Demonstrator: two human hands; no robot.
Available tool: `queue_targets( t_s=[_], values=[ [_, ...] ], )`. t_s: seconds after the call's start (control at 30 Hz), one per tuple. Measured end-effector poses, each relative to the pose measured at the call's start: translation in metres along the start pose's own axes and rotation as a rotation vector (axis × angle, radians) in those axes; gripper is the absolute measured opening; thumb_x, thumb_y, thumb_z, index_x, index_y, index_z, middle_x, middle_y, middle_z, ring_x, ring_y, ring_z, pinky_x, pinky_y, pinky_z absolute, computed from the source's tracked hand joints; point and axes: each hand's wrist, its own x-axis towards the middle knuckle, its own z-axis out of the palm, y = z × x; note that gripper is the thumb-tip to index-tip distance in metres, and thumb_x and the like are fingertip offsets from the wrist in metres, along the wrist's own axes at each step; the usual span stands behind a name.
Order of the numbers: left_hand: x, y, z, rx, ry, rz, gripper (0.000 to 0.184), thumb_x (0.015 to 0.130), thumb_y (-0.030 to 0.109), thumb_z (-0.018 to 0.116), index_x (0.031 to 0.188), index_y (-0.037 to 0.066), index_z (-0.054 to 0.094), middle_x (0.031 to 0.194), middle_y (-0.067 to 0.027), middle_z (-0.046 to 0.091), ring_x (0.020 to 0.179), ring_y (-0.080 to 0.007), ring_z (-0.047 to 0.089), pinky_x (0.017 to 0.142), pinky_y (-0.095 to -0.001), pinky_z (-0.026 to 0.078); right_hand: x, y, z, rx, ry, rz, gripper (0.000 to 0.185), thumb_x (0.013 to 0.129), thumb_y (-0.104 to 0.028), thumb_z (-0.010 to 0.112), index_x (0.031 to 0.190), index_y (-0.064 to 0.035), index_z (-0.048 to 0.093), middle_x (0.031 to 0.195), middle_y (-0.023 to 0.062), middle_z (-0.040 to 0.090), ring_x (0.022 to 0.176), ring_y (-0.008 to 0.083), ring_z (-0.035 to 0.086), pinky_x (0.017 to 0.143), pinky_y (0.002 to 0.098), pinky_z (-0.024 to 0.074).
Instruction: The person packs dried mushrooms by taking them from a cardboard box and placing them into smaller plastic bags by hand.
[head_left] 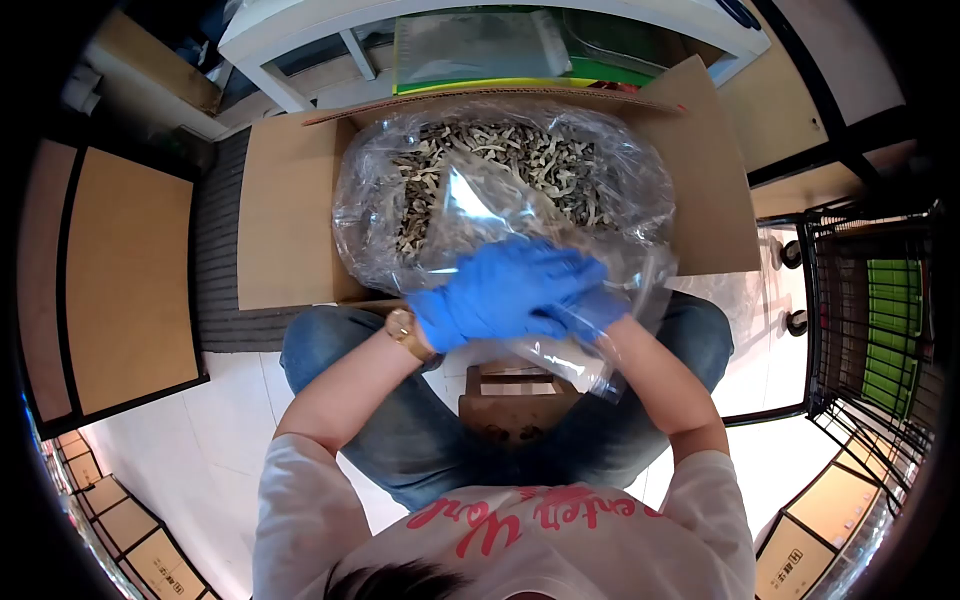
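Observation:
Both hands wear blue gloves and meet over the near edge of an open cardboard box [290, 215]. My left hand [480, 295], with a watch at its wrist, reaches across and overlaps my right hand [597, 308]. Their fingers are closed on a clear plastic bag [500, 205], partly hidden beneath the gloves. One part of this bag lies over the box's contents; another hangs below my right hand. Inside the box, a clear plastic liner [365, 195] surrounds a heap of thin, dried grey-brown strips [545, 155].
Behind the box stands a white table [320, 30]. A small wooden stool [515, 408] sits between the person's knees. Wooden-panelled cabinets [135, 270] are on the left, and a black wire rack [835, 310] holding green items is on the right.

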Motion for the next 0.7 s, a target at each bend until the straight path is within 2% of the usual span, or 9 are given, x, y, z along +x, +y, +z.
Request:
queue_targets(
  t_s=[0.07,0.23,0.3,0.33,0.4,0.47,0.53,0.67,0.7],
  values=[
    [0.003,-0.007,-0.02,-0.038,0.041,-0.02,0.061,0.074,0.033,0.072,0.129,0.014,0.053,0.119,-0.0087,0.061,0.102,-0.0257,0.063,0.087,-0.036,0.05,0.012,-0.022,-0.035,-0.081,0.003,-0.006,0.038,0.082,-0.013,0.063,0.12,-0.0089,0.057,0.115,0.0158,0.057,0.106,0.0303,0.056,0.088,0.0374,0.0474],
    [0.003,-0.008,-0.045,-0.395,0.22,-0.154,0.038,0.079,0.02,0.072,0.115,0.011,0.066,0.11,-0.0076,0.067,0.095,-0.0206,0.067,0.081,-0.0296,0.053,0.0,-0.076,-0.132,0.16,-0.185,0.166,0.022,0.089,-0.01,0.056,0.109,-0.0031,0.064,0.101,0.0161,0.065,0.093,0.0286,0.064,0.085,0.0347,0.0495],
    [0.002,0.001,-0.061,-0.628,0.302,-0.336,0.033,0.08,0.016,0.072,0.112,0.009,0.068,0.11,-0.0056,0.068,0.096,-0.015,0.066,0.08,-0.029,0.053,-0.019,-0.087,-0.146,0.493,0.235,-0.016,0.024,0.093,-0.011,0.052,0.111,0.0008,0.063,0.104,0.0165,0.067,0.094,0.025,0.065,0.087,0.0323,0.0483],
    [-0.002,0.0,-0.066,-0.816,0.375,-0.429,0.032,0.081,0.013,0.071,0.112,0.006,0.067,0.111,-0.004,0.068,0.095,-0.0123,0.064,0.081,-0.0275,0.052,-0.025,-0.086,-0.159,0.54,0.371,-0.093,0.024,0.094,-0.011,0.051,0.11,0.0021,0.063,0.108,0.0168,0.066,0.097,0.0232,0.064,0.088,0.0314,0.0481],
    [-0.011,-0.009,-0.088,-0.845,0.47,-0.611,0.032,0.082,0.009,0.07,0.113,0.004,0.066,0.11,-0.0072,0.067,0.095,-0.0148,0.064,0.085,-0.0285,0.051,-0.031,-0.072,-0.177,0.581,0.502,-0.168,0.024,0.094,-0.01,0.05,0.11,0.0035,0.062,0.112,0.0171,0.065,0.099,0.0214,0.063,0.089,0.0305,0.0478],
    [-0.03,-0.038,-0.095,-0.872,0.803,-0.548,0.032,0.083,0.004,0.067,0.115,0.002,0.064,0.109,-0.0099,0.067,0.098,-0.0151,0.063,0.09,-0.028,0.049,-0.03,-0.042,-0.181,0.511,0.661,0.2,0.025,0.093,-0.011,0.054,0.112,0.002,0.062,0.11,0.0145,0.065,0.101,0.0195,0.063,0.089,0.0298,0.0481],
    [-0.04,-0.052,-0.111,-0.709,0.937,-0.478,0.042,0.088,0.022,0.062,0.121,-0.004,0.057,0.12,-0.0169,0.06,0.107,-0.0247,0.061,0.093,-0.0347,0.048,-0.011,-0.007,-0.162,0.448,0.5,0.401,0.029,0.092,-0.012,0.054,0.118,0.0006,0.059,0.114,0.0103,0.064,0.103,0.0184,0.062,0.091,0.0299,0.0475],
    [-0.075,-0.084,-0.115,-0.73,1.15,-0.541,0.039,0.092,0.017,0.057,0.124,-0.006,0.053,0.128,-0.0198,0.055,0.109,-0.0269,0.06,0.094,-0.0346,0.048,0.002,0.097,-0.09,0.153,0.075,0.545,0.049,0.085,-0.023,0.065,0.129,-0.0067,0.053,0.128,0.0121,0.057,0.115,0.0273,0.056,0.101,0.0339,0.0412],
    [-0.072,-0.077,-0.116,-0.732,1.159,-0.541,0.039,0.092,0.017,0.057,0.124,-0.006,0.053,0.128,-0.0198,0.055,0.109,-0.0269,0.06,0.094,-0.0346,0.048,0.002,0.115,-0.08,0.147,0.068,0.544,0.049,0.085,-0.023,0.065,0.129,-0.0067,0.053,0.128,0.0121,0.057,0.115,0.0273,0.056,0.101,0.0339,0.0412]
  ],
)
